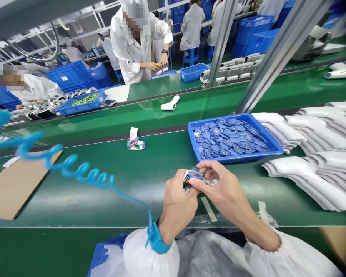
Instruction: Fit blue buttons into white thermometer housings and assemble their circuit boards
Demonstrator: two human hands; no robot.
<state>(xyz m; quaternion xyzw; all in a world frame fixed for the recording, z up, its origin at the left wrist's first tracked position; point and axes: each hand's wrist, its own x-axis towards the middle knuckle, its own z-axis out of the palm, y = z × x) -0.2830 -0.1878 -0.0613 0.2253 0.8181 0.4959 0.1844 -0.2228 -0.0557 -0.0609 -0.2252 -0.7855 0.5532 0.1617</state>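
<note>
Head view: the left hand and right hand clamp their fingers on a small blue-and-white electronic part, near a blue tray on the tabletop.

The left hand and right hand mostly hide the small device.

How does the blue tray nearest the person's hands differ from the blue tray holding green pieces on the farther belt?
The nearer blue tray holds a heap of flat, rounded blue parts, while the farther blue tray holds thin green pieces. The nearer tray sits on the near belt, the farther tray on the next belt. Both are open blue plastic trays.
</note>
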